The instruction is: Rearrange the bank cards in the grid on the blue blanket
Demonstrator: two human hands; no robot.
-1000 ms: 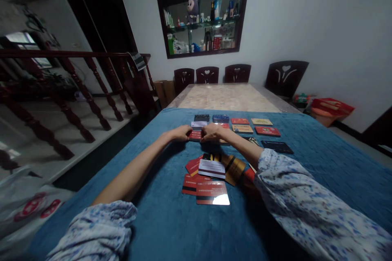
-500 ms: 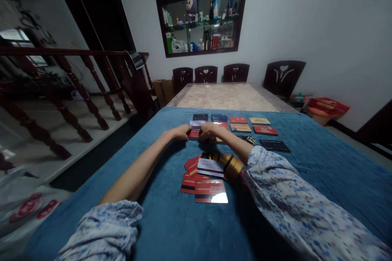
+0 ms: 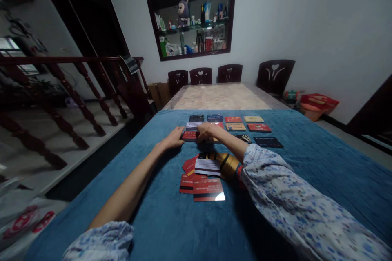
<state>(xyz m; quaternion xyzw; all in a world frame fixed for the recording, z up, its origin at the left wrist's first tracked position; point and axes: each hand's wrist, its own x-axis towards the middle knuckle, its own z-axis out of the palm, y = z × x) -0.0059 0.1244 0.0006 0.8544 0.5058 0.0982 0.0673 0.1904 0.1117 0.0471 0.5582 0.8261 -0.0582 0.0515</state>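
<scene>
A: Main item?
B: Flat red plastic card point(image 3: 190, 135), a glossy rectangle. It lies on the blue plush cloth point(image 3: 159, 220), at the left end of the card grid's nearest row.
A: Hands?
B: The left hand point(image 3: 174, 138) has its fingertips at the card's left edge. The right hand point(image 3: 207, 131) is curled over its right end. The hands are close together and both touch the card. Pinching or just pressing is too small to see, cannot tell.
A: Around it?
B: Thin rectangular cards laid flat in rows, each apart from the next. A white card point(image 3: 193, 124) sits just behind. The far row has a dark card point(image 3: 196, 118), a blue card point(image 3: 214, 117), a small red card point(image 3: 233, 119) and a tan card point(image 3: 253, 118). The middle row has a beige card point(image 3: 235, 127) and a wide red card point(image 3: 259, 127). A matte black card point(image 3: 268, 142) lies alone off to the right.
A: Nearer the person?
B: A loose overlapping heap. On top is a white striped card point(image 3: 207, 167) with a black magnetic band. Shiny gold cards point(image 3: 226, 162) are fanned beside it, partly under the right forearm. A glossy red card point(image 3: 208, 191) with a reflective strip lies at the near edge.
A: Surface?
B: The cloth is fuzzy and velvety and covers the near part of the table. Beyond it is the bare mottled stone-look tabletop point(image 3: 219, 96). Sleeves are soft floral-print fabric.
A: Background?
B: Dark carved wooden chairs point(image 3: 200, 76) with heart cutouts stand at the far end.
</scene>
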